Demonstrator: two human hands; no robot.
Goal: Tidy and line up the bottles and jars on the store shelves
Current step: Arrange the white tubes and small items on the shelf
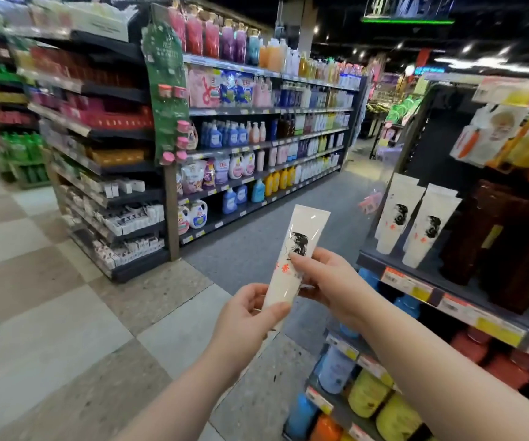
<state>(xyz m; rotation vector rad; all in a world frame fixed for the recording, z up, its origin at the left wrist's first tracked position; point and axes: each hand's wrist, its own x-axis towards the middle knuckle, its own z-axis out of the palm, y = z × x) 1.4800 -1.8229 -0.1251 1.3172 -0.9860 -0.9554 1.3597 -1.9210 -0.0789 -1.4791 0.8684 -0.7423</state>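
I hold a white tube (301, 237) with a black ink figure and red characters out in front of me over the aisle. My left hand (250, 313) grips its lower end, and my right hand (323, 278) pinches its middle from the right side. On the shelf (416, 275) to the right stand two matching white tubes (416, 218), cap down, leaning a little. Dark brown bottles (505, 243) stand next to them.
Lower shelves at the right carry blue, yellow and orange bottles (368, 396). Across the grey aisle floor (257, 246) runs a long rack of shampoo and detergent bottles (257, 148). Tiled floor spreads to the left, with boxed goods on an end rack (113, 198).
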